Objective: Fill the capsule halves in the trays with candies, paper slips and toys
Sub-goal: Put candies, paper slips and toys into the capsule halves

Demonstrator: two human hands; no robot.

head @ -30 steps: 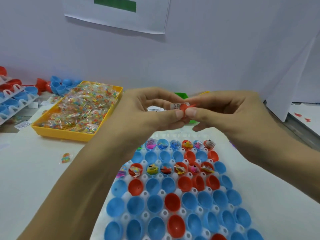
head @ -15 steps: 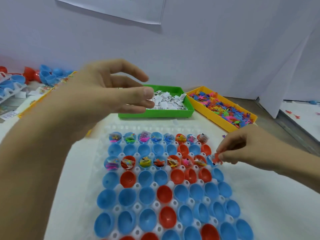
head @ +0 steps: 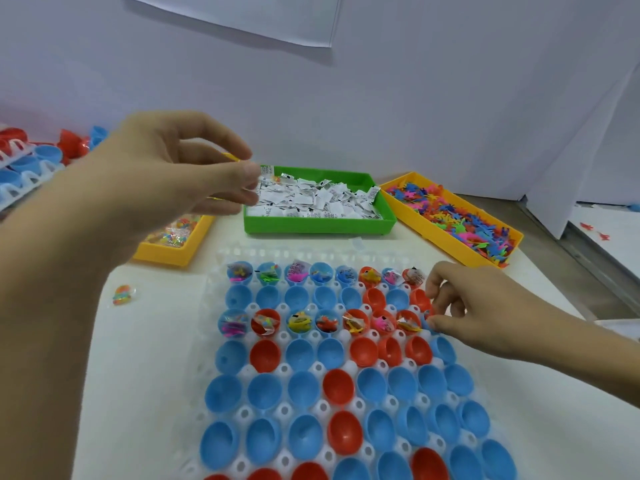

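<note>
A white tray (head: 221,258) holds rows of blue and red capsule halves (head: 301,355). Its first and third rows carry candies, slips and toys; the second row and the nearer rows are empty. My right hand (head: 481,306) is at the right end of the third row, thumb and forefinger pinched over the last blue half (head: 428,315), with a speck of a red toy between the tips. My left hand (head: 173,174) hovers above the table left of the green tray, fingers loosely curled, holding nothing I can see.
The green tray (head: 311,225) of paper slips stands behind the capsule tray. A yellow tray (head: 450,216) of coloured toys is at the back right. A yellow candy tray (head: 173,237) lies under my left hand. One loose candy packet (head: 123,294) lies on the table. Racks of capsule halves (head: 27,164) stand far left.
My hands separated from in front of me. The right one went down with the red toy and slip to the third row's right end; the left one drifted up and left.
</note>
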